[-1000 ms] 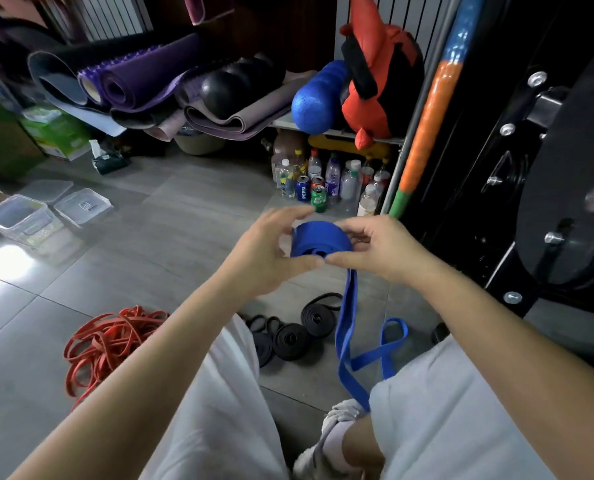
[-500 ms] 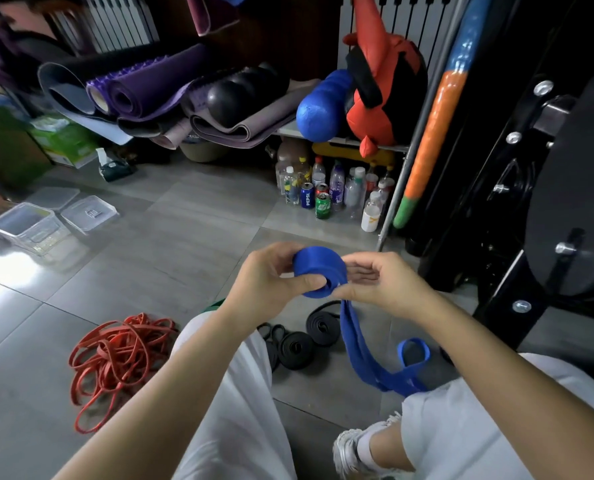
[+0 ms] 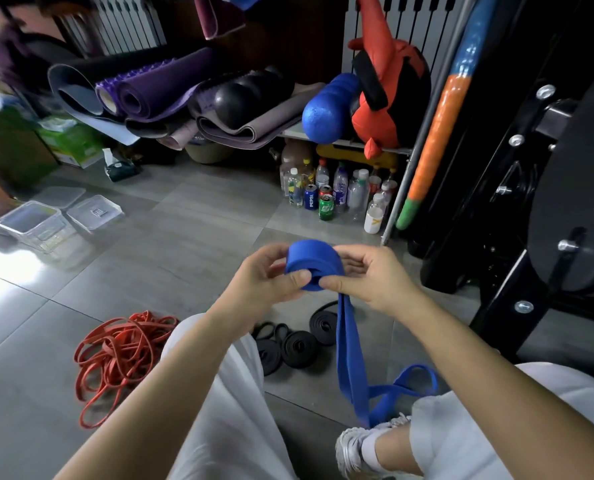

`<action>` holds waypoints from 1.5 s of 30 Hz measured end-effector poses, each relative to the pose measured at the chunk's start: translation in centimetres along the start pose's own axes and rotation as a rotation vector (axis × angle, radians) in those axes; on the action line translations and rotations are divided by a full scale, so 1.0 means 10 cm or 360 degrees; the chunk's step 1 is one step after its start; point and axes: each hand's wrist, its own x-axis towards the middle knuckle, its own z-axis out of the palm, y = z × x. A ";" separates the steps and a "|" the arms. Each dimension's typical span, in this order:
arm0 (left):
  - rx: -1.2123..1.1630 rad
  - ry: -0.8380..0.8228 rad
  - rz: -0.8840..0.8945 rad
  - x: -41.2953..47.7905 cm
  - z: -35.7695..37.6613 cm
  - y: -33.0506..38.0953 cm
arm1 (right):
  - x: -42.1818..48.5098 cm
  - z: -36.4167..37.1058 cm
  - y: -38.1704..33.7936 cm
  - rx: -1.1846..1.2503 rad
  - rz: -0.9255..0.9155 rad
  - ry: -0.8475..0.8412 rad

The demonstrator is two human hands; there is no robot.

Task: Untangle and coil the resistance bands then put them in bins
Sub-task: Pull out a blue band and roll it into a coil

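Observation:
A wide blue resistance band (image 3: 314, 263) is partly rolled into a coil held in front of me above the floor. My left hand (image 3: 266, 278) grips the coil's left side, thumb on its face. My right hand (image 3: 371, 277) pinches the right side, where the loose tail (image 3: 349, 351) hangs down and ends in a loop by my right knee. Two coiled black bands (image 3: 300, 342) lie on the floor below the hands, with looser black loops beside them. A tangled heap of red bands (image 3: 118, 351) lies on the floor to the left. Clear plastic bins (image 3: 34, 223) stand at the far left.
Bottles and cans (image 3: 333, 199) cluster at the back under a shelf with a blue foam roller (image 3: 326, 109) and a red-black bag. Rolled yoga mats (image 3: 150, 91) pile at the back left. A black weight machine (image 3: 548, 188) fills the right side. My white-trousered knees frame the bottom.
The coil has been turned a little further in my hands and the hanging tail is slightly shorter. The view has tilted, so hands sit lower in the frame.

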 end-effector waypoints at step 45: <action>0.1143 -0.0145 0.0257 -0.02 -0.03 0.01 | -0.12 0.04 -0.05 -0.0699 0.0168 -0.0183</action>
